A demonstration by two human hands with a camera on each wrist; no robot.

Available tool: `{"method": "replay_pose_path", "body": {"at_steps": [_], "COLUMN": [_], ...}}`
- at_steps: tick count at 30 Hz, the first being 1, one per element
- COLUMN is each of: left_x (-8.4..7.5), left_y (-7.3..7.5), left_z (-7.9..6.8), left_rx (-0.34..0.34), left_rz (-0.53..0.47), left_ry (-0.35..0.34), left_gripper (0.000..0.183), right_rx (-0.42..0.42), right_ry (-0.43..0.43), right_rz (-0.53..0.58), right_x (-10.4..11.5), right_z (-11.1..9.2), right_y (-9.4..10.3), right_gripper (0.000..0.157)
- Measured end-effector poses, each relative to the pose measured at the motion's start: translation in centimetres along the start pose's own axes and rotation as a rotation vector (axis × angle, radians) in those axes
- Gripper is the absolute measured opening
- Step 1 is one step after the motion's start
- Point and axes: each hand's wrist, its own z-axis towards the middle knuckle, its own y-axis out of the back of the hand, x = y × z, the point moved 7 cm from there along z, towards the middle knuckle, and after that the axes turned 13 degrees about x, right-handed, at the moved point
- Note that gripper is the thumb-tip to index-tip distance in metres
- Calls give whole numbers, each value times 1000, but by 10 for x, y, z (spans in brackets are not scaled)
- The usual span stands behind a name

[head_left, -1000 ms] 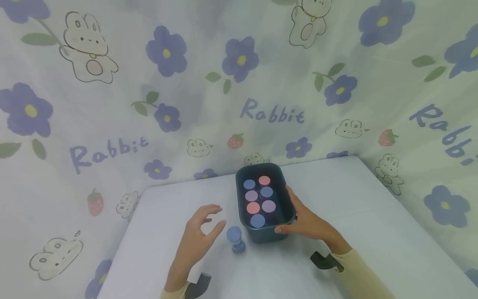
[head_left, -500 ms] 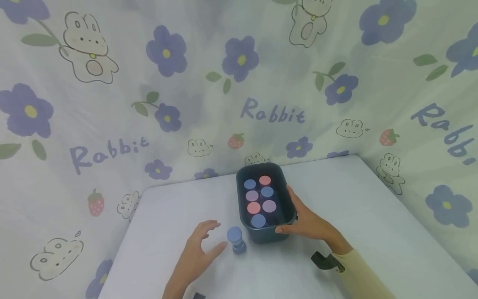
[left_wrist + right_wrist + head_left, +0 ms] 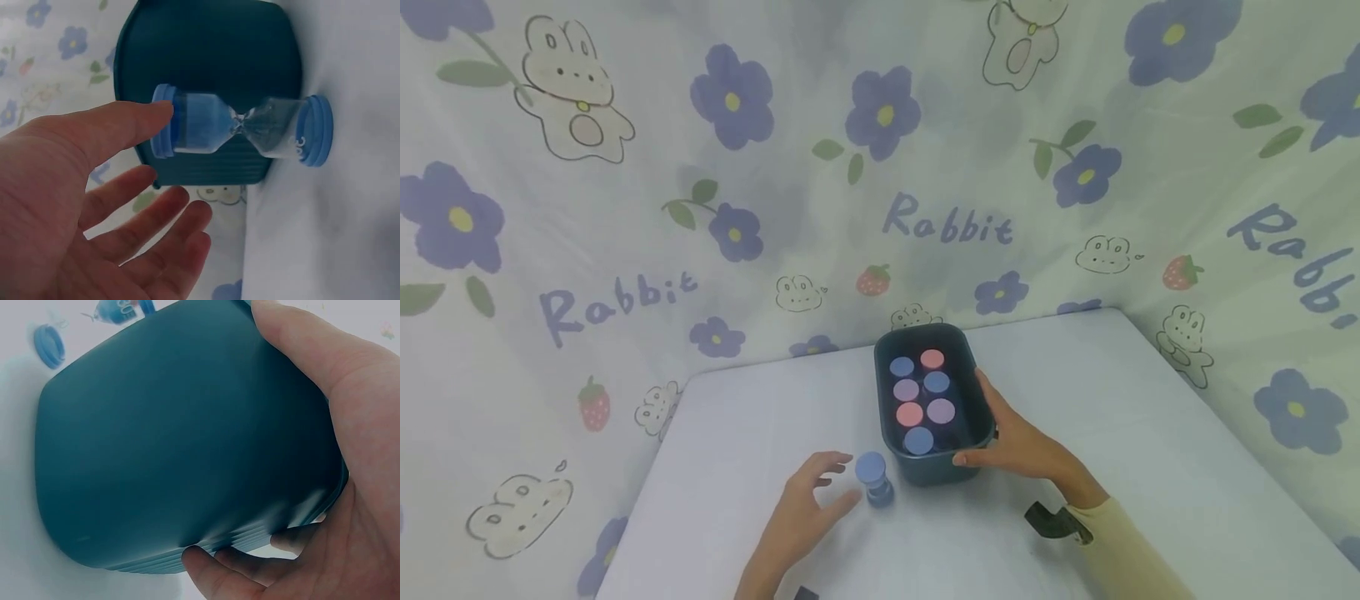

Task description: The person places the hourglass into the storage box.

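A blue sand timer (image 3: pixel 874 482) stands upright on the white table, just left of the near end of a dark teal plastic bin (image 3: pixel 934 472). My left hand (image 3: pixel 808 508) is spread beside the timer, thumb and fingers parted. In the left wrist view, the thumb overlaps the timer's top cap (image 3: pixel 164 128), with the other fingers extended off to one side. My right hand (image 3: pixel 1018 442) grips the bin's near right corner, thumb at the front rim and fingers along the ribbed side (image 3: pixel 156 562). Inside the bin stand several round-capped pieces in blue, pink (image 3: pixel 909 414) and purple (image 3: pixel 941 411).
A white cloth covers the table (image 3: pixel 760 417). Behind it hangs a curtain (image 3: pixel 820 192) printed with rabbits and flowers, close to the bin's far end. A dark wrist mount (image 3: pixel 1056 523) is on the right sleeve.
My left hand has come down and toward the sand timer, its fingers now closer to it. The right hand and the bin have stayed in place.
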Motion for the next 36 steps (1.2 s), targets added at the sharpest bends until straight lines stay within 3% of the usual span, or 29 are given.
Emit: {"method": "replay_pose_path", "body": {"at_steps": [6, 19, 30, 36], "left_x": [2, -1, 2, -3], "left_y": [-8, -16, -19, -13], "left_z": [6, 15, 18, 15], "left_rx": [39, 38, 13, -6], "left_rz": [-79, -177, -247, -306], "left_ry": [3, 12, -9, -35], "left_gripper": [49, 51, 48, 46], "right_rx": [-5, 1, 7, 0], "right_ry": [0, -8, -7, 6], "right_rz": [5, 17, 31, 28], "right_x": [0, 1, 2, 1], "right_z": [0, 0, 0, 0], "right_y": [1, 0, -1, 0], "right_gripper": [132, 132, 133, 133]}}
